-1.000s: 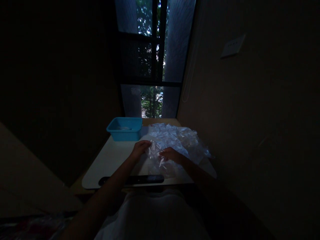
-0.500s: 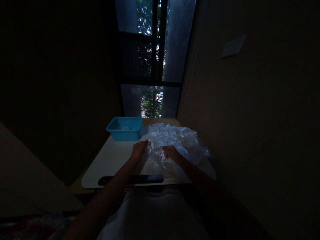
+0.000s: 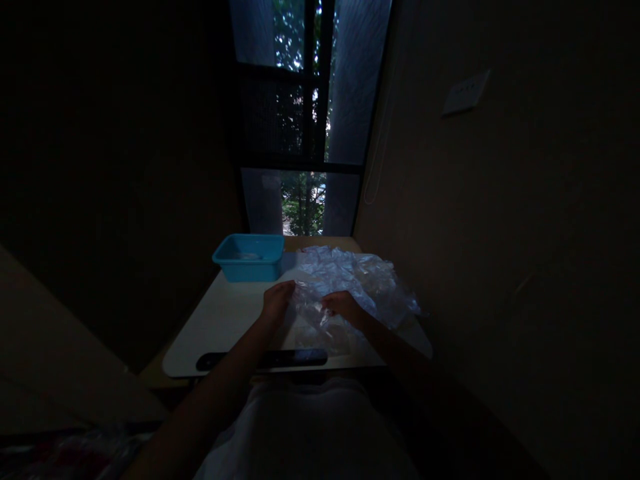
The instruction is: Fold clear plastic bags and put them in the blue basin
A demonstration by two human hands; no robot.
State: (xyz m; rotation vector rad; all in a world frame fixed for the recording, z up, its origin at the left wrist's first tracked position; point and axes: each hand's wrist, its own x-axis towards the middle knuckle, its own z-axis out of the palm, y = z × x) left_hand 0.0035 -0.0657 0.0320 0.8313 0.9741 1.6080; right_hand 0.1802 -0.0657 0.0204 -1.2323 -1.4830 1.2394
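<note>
A clear plastic bag (image 3: 309, 308) is stretched between my two hands above the middle of the small white table (image 3: 220, 320). My left hand (image 3: 277, 300) is closed on the bag's left edge. Closed on its right side is my right hand (image 3: 343, 307), with the fingertips pinching the film. The lower part of the bag hangs toward the table's front. Right behind my hands lies a crumpled pile of clear plastic bags (image 3: 373, 280). The dim light hides the finer folds.
At the table's back left stands a blue plastic basin (image 3: 253, 269) with something clear inside. A black strip (image 3: 293, 359) runs along the front edge. Beyond is a window (image 3: 303, 200); a wall with a socket plate (image 3: 466, 93) rises on the right.
The bag between my hands is now spread flatter and smoother, less bunched than before. Both hands have barely shifted; the basin and the pile are where they were.
</note>
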